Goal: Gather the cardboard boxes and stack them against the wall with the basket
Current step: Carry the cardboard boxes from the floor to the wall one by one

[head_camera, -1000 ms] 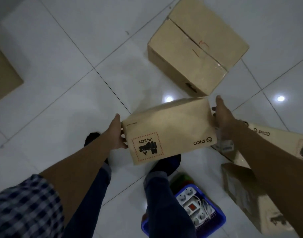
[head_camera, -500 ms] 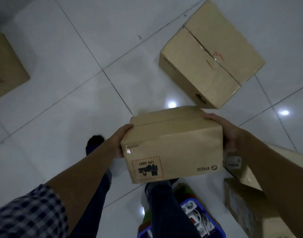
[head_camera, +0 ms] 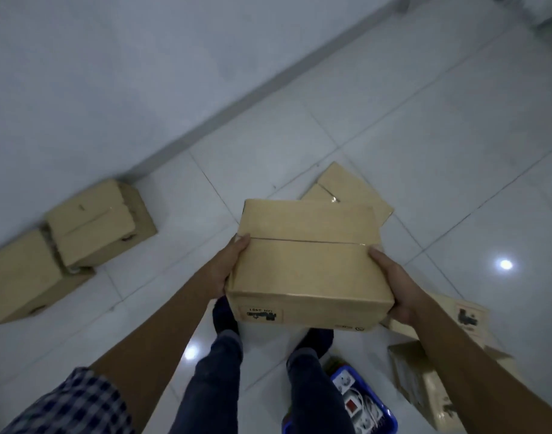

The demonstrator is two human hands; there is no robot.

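Along the wall (head_camera: 112, 73) at ten o'clock, two boxes (head_camera: 90, 223) already sit on the floor (head_camera: 425, 136), with bare tiles between them and the person. Held box (head_camera: 309, 264) is carried level at centre, long axis three-to-nine. Left hand (head_camera: 227, 267) and right hand (head_camera: 393, 286) clamp its ends, thumbs on top, fingers curled beneath. Basket (head_camera: 368, 402) lies at five o'clock, behind the feet.

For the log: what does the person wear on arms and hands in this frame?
Both forearms are bare. The left hand and the right hand have no gloves, and no rings or watch can be seen. A checked sleeve in dark blue and white shows at the left upper arm only; the right arm leaves the frame before any sleeve appears.
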